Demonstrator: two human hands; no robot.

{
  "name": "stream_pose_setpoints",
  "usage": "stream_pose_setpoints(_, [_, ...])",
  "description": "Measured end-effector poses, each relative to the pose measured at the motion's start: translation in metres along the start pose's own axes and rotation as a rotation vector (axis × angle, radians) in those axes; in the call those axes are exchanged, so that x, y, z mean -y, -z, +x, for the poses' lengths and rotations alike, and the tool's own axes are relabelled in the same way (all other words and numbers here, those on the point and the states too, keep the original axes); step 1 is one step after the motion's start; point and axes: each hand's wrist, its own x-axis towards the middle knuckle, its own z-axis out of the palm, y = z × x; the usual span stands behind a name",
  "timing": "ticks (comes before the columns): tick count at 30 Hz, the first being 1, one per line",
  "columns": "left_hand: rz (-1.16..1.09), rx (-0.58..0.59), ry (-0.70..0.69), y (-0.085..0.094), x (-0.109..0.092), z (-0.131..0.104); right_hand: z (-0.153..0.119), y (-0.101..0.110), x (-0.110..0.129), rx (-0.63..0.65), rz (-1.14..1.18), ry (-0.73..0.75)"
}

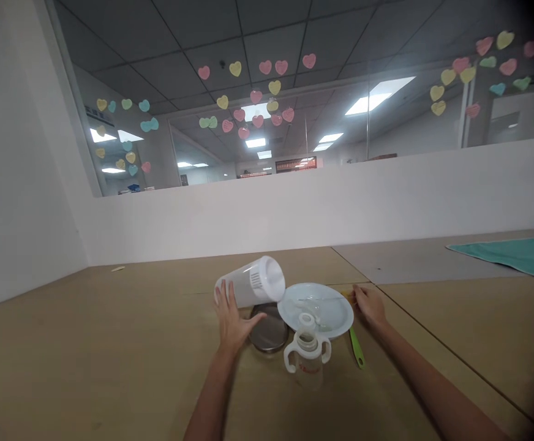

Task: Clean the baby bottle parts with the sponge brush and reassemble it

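Note:
My left hand (pixel 234 321) has its fingers spread against the side of a translucent white plastic container (pixel 244 285), its thumb held apart. The container lies tilted, its white slotted lid facing right. My right hand (pixel 370 306) is closed at the right rim of a pale plate (pixel 289 315), around a thin-stemmed tool with a yellow end (pixel 347 295). Its stem reaches left over the plate; its kind is unclear. Clear pieces lie on the plate. In front stands an uncapped baby bottle (pixel 310 367) with two white handles. A white ring-shaped piece (pixel 307 320) shows behind its mouth.
A round dark metal lid or dish (pixel 269 337) lies between my left hand and the bottle. A green handle (pixel 357 349) sticks out by the plate's right side. At the far right lies a teal cloth (pixel 519 254). A white wall (pixel 248 220) and window close off the back.

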Motion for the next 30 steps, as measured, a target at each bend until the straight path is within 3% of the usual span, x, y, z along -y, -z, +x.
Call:
stream_pose_setpoints(3, [0.086, 0.292, -0.039, -0.014, 0.011, 0.039, 0.013, -0.007, 0.018, 0.069, 0.122, 0.041])
stream_pose_setpoints(6, [0.124, 0.432, -0.077, -0.027, 0.029, 0.076, 0.03, -0.011, 0.039, 0.259, 0.374, 0.037])
stream_pose_setpoints(9, [0.113, 0.428, -0.094, -0.038, 0.046, 0.093, 0.041, -0.011, 0.046, 0.287, 0.406, 0.041])
stream_pose_setpoints(12, [0.141, 0.39, -0.099, -0.044, 0.055, 0.102, 0.043, -0.015, 0.037, 0.309, 0.385, 0.049])
stream_pose_setpoints(15, [0.197, 0.32, -0.099, -0.039, 0.056, 0.118, 0.046, -0.015, 0.027, 0.292, 0.354, 0.036])
stream_pose_setpoints(19, [0.17, 0.105, -0.045, -0.002, 0.054, 0.156, 0.052, 0.007, 0.043, 0.131, 0.149, 0.114])
stream_pose_setpoints(22, [0.133, -0.045, -0.037, 0.045, 0.041, 0.183, 0.039, 0.025, 0.09, 0.075, 0.04, 0.263])
stream_pose_setpoints(26, [0.072, -0.179, -0.033, 0.104, -0.004, 0.202, -0.001, 0.021, 0.18, 0.193, 0.097, 0.631])
stream_pose_setpoints(28, [0.018, -0.209, -0.016, 0.124, -0.034, 0.201, -0.021, 0.011, 0.221, 0.225, 0.149, 0.763])
stream_pose_setpoints(30, [-0.077, -0.222, 0.021, 0.135, -0.064, 0.193, -0.036, 0.007, 0.252, 0.206, 0.246, 0.802])
